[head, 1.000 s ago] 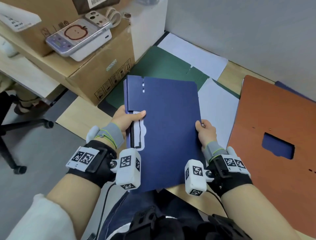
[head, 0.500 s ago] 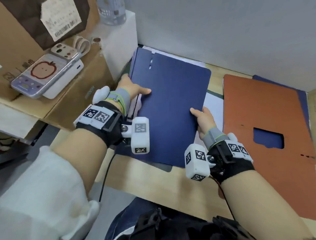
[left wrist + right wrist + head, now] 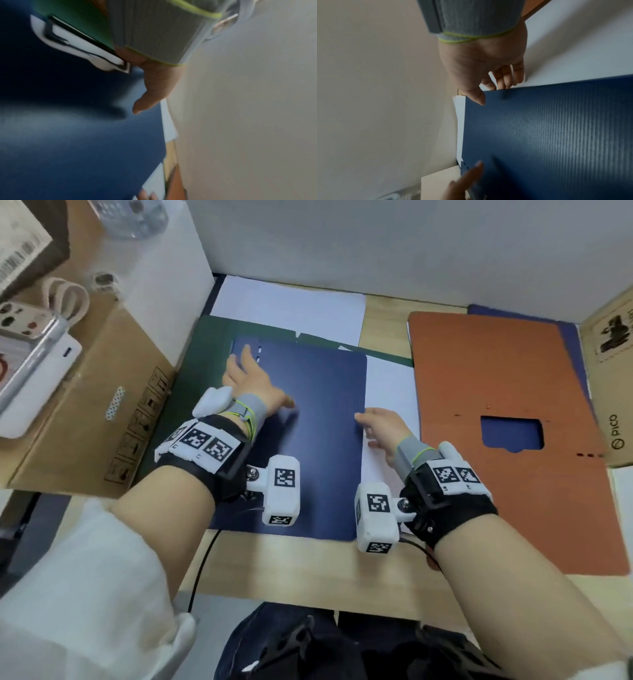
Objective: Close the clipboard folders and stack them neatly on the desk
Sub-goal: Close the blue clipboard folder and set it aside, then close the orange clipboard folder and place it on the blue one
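Note:
The closed blue folder point(image 3: 318, 446) lies flat on the open green folder point(image 3: 205, 354) and its white sheet point(image 3: 387, 392). My left hand point(image 3: 250, 381) rests on the blue cover near its far left corner, fingers spread and straight. In the left wrist view the thumb point(image 3: 150, 94) hovers just over the cover point(image 3: 68, 142). My right hand point(image 3: 376, 422) pinches the folder's right edge. The right wrist view shows its thumb point(image 3: 477, 97) on top of the cover point(image 3: 556, 135) and the fingers going under the edge. An open orange folder point(image 3: 496, 378) lies to the right.
A cardboard box point(image 3: 102, 405) carrying a phone and a white device stands at the left, with a white box point(image 3: 164, 268) behind it. A PICO carton point(image 3: 613, 371) sits at the far right. The wall runs close behind, and bare desk point(image 3: 308, 570) lies in front.
The blue folder went forward from over my lap and down flat onto the green folder. My left hand let go of its spine and now lies flat on the cover.

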